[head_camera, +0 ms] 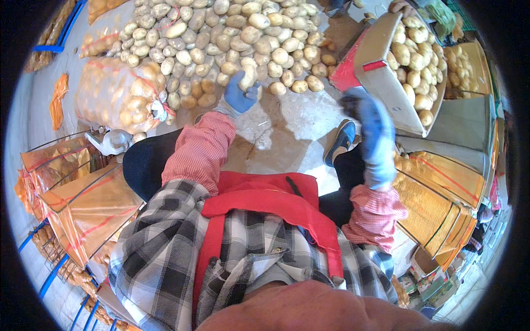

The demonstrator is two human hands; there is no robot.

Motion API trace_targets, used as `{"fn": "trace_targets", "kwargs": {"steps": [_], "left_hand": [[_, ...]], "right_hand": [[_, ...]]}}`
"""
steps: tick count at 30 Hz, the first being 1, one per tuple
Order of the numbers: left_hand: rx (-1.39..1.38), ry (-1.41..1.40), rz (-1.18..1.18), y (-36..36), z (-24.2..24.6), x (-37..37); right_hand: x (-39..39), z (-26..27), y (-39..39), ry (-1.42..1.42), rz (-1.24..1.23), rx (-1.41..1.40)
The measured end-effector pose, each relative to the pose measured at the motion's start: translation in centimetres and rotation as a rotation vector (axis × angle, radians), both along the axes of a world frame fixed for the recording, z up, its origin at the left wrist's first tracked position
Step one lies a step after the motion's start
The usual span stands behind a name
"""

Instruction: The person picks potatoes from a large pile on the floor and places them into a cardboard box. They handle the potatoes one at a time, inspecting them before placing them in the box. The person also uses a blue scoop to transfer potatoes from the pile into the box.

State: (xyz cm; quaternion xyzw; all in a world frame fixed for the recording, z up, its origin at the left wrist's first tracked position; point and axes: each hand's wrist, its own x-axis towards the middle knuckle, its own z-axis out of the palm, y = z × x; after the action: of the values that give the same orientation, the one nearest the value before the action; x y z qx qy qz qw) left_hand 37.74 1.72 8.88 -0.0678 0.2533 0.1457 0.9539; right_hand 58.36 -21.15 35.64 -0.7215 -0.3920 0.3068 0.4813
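Observation:
My left hand (241, 94), in a blue glove, is at the near edge of a large heap of potatoes (238, 43), its thumb and fingers around a pale potato (249, 77). Blurred, my right hand (361, 108) is gloved in blue too and hovers beside the near left side of a cardboard box (383, 91) with red patches. A dark patch shows at its fingers; what it is, I cannot tell. Potatoes (414, 53) fill the tilted box, on whose top edge another person's hand (401, 7) rests.
A tied mesh sack of potatoes (120, 95) lies left of the heap, near a white plastic jug (114, 141). Orange mesh bags (93, 200) on wire frames stand at left, and more orange bags (430, 202) at right. An orange scrap (58, 101) lies on the floor.

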Motion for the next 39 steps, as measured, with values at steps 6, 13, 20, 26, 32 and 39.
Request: {"fn": "trace_targets", "kwargs": {"steps": [6, 13, 20, 26, 32, 39], "left_hand": [[0.371, -0.110, -0.217, -4.1, 14.3, 1.5], [1.315, 0.310, -0.287, -10.1, 17.2, 2.0], [0.927, 0.481, -0.261, -9.7, 20.4, 1.9], [1.251, 0.732, -0.218, -12.3, 23.4, 3.3], [1.140, 0.449, -0.036, -9.7, 14.6, 2.7], [1.169, 0.592, 0.069, -6.6, 8.7, -2.5]], "right_hand": [[-2.6, -3.0, 1.4, 0.269, 0.166, -0.035], [-4.2, -2.5, 1.7, 0.192, 0.287, 0.057], [-2.3, -2.8, 1.4, 0.445, 0.176, 0.028], [-2.8, -4.0, 1.6, 0.800, 0.117, 0.071], [4.5, -5.5, 3.3, 1.260, -0.292, 0.563], [12.1, -5.7, 1.1, 0.621, -0.750, 0.615]]}}
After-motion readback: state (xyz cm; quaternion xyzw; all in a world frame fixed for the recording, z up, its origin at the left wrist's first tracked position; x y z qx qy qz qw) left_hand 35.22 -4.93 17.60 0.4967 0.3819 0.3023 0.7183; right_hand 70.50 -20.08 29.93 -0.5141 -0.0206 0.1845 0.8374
